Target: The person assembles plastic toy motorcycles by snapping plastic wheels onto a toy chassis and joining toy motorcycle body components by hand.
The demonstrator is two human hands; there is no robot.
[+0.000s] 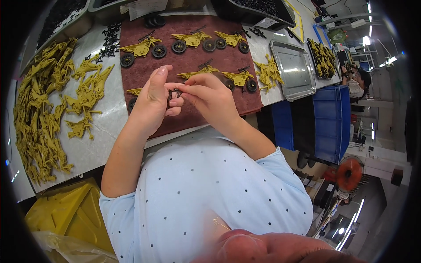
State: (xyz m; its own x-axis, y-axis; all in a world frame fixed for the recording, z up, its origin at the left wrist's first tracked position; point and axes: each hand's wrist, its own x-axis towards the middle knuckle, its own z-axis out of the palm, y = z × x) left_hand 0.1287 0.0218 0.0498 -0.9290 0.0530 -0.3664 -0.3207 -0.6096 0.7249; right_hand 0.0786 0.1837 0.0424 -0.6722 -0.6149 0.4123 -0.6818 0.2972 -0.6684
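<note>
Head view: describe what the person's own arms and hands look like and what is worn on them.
Both hands are bare: no gloves, and no rings, watch or bracelet show on the left hand or the right hand. The forearms are uncovered up to short sleeves of a pale blue top sprinkled with small dark dots. The fingers show short, unpainted nails. No cables or markings are visible.

Light: bright, from ceiling lamps (367,40) at far right.
Glare: on the metal tray (293,69).
Edges: bent, dark rim.
Near face: blurred.
</note>
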